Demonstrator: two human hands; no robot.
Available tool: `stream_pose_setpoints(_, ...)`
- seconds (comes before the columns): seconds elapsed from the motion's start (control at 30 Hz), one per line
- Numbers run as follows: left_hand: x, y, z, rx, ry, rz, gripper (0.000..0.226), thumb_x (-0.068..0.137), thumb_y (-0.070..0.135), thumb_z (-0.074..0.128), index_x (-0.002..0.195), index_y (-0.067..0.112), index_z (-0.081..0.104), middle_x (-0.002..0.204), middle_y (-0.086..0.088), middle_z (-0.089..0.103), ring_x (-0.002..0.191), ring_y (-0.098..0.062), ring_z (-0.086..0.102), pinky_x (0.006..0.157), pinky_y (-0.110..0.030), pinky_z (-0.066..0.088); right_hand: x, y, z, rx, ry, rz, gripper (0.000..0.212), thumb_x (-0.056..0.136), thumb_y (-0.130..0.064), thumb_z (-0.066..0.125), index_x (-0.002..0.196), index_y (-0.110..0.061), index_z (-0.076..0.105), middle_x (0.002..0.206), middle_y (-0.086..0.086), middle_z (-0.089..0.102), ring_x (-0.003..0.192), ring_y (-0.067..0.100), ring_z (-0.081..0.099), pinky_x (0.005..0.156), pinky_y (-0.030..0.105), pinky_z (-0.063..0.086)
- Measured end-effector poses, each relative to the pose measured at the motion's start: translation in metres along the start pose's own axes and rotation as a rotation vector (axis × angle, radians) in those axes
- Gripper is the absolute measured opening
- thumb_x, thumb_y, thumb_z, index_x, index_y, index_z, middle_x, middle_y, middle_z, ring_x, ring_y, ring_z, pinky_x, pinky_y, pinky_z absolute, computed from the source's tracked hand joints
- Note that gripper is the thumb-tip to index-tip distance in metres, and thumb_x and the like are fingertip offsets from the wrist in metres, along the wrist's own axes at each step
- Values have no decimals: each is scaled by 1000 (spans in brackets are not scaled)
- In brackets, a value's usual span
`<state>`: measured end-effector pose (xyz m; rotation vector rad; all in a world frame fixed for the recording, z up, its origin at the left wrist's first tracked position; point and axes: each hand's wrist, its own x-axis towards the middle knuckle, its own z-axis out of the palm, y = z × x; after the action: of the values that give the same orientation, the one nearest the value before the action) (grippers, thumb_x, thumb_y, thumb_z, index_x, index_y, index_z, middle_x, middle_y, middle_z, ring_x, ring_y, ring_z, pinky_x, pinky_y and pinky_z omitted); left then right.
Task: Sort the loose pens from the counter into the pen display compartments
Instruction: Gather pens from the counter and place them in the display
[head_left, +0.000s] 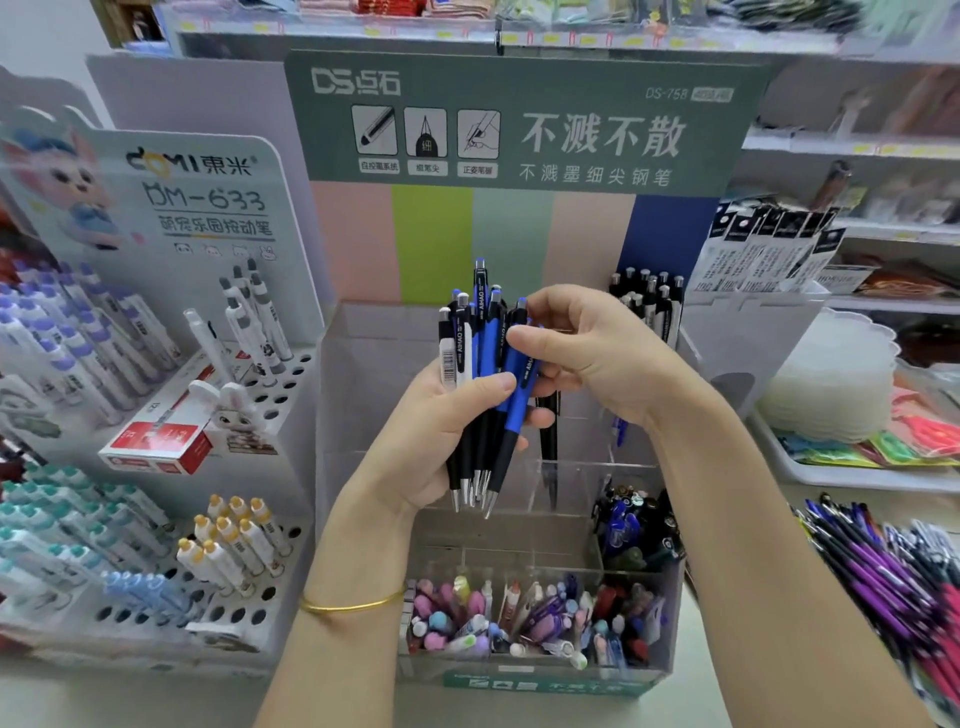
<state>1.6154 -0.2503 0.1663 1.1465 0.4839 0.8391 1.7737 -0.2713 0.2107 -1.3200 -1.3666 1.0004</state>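
Forearms reach in from the bottom edge, a gold bangle (353, 605) circling the left wrist. At mid-frame the left grip (441, 415) is closed round a bundle of pens (485, 338), blue and black with one white, held upright with the metal tips down and the clicker ends up. The right grip (587, 353) comes in from the right and pinches the upper barrel of one blue pen (517, 395) at the bundle's right edge. This pen leans slightly, its black lower end beside the other tips.

Both hands are raised in front of the pen display (540, 685), a stepped box with clear compartments under a green header. Its front row holds pastel pens (457, 618). A compartment at the right of the middle row holds dark blue and black pens (639, 535), and black pens (649, 301) stand at the back right.

At lower right, loose pens (883, 571), purple, pink and dark, lie in a heap on the table (727, 675). A white holed rack (260, 395) of pens stands at the left of the frame.
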Motion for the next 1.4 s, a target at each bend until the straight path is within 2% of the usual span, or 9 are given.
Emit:
stream_pose_setpoints(0.2,9,8,3,-76,69,-19,43,87,9,56,126,-7,48,111,-27,67,94,-34,70,65,-41,61,4,-15,-18,50,52,-104,12,92,-1,56,84,-10,57,67,2,57,47,8,39,43,17,30)
stream_pose_setpoints(0.3,16,9,3,-3,218,-1,14,94,-1,51,107,1,49,103,-29,65,87,-36,67,60,-38,60,7,-27,-34,11,182,-209,14,91,0,58,83,-11,59,64,3,58,49,11,40,42,19,33)
stream_pose_setpoints(0.43,25,9,3,153,360,88,16,92,-1,56,104,7,49,82,-10,65,65,-18,66,55,-30,55,10,-42,-52,-264,462,-425,12,88,-12,63,82,-21,59,73,0,58,55,5,46,55,24,40)
stream_pose_setpoints(0.57,27,12,6,65,329,90,13,93,-1,56,102,7,53,75,-8,58,57,-13,61,54,-27,55,11,-49,-50,-616,590,-559,10,86,-11,65,93,-6,63,82,-5,56,76,10,49,70,12,38)
stream_pose_setpoints(0.9,18,3,2,-213,54,26,32,79,11,58,110,10,58,87,-5,72,67,-13,65,53,-23,50,48,-23,-15,-1150,308,-102,19,86,-4,61,80,-6,43,82,11,48,78,33,52,62,32,39)
stream_pose_setpoints(1.07,13,3,1,-204,16,16,29,79,12,58,109,11,58,92,-5,74,72,-13,69,56,-23,53,45,-20,-10,-1137,356,-34,16,88,0,58,86,-6,43,83,10,48,76,31,48,62,32,37)
stream_pose_setpoints(1.2,11,3,3,-167,-22,21,30,86,12,61,115,12,56,99,-10,73,73,-15,68,56,-23,54,23,-33,-11,-930,605,-346,10,92,-4,53,101,-4,59,93,9,62,84,27,57,71,35,45)
stream_pose_setpoints(1.3,11,5,8,-89,-56,47,36,86,14,57,122,11,54,104,-12,72,73,-16,68,57,-24,53,5,-43,-5,-477,337,-287,13,95,-17,55,103,-9,62,82,0,62,60,10,62,54,26,49)
stream_pose_setpoints(1.4,10,6,14,-11,-78,47,30,90,16,59,119,13,59,104,-8,73,80,-18,70,60,-25,56,-2,-38,-6,-347,121,-159,10,95,-21,57,98,-14,64,64,-2,59,39,1,49,46,23,42)
